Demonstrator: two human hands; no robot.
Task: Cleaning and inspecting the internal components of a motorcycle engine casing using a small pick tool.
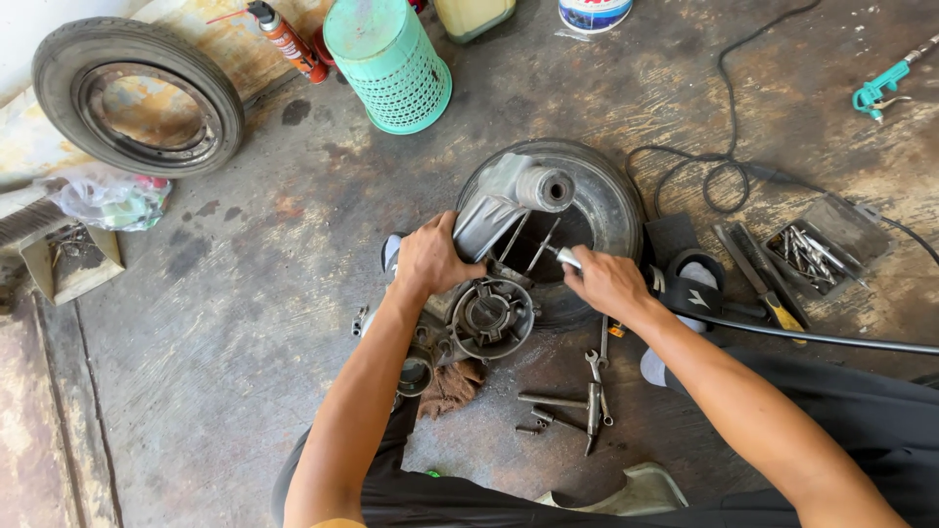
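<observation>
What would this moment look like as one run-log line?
left hand: grips grey metal engine casing | right hand: holds silver tool handle | under: black rubber tyre | nearby: steel spanners on concrete floor

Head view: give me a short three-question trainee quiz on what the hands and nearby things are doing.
1. True or false: the left hand rests on the grey engine casing.
2. What does the right hand hold? A) a spray can B) a metal tool C) a rag
3. Fill in: the engine casing lies on a ____.

Key: 1 true. 2 B, a slim metal tool. 3 tyre; a second tyre leans at top left, beside the green basket.
</observation>
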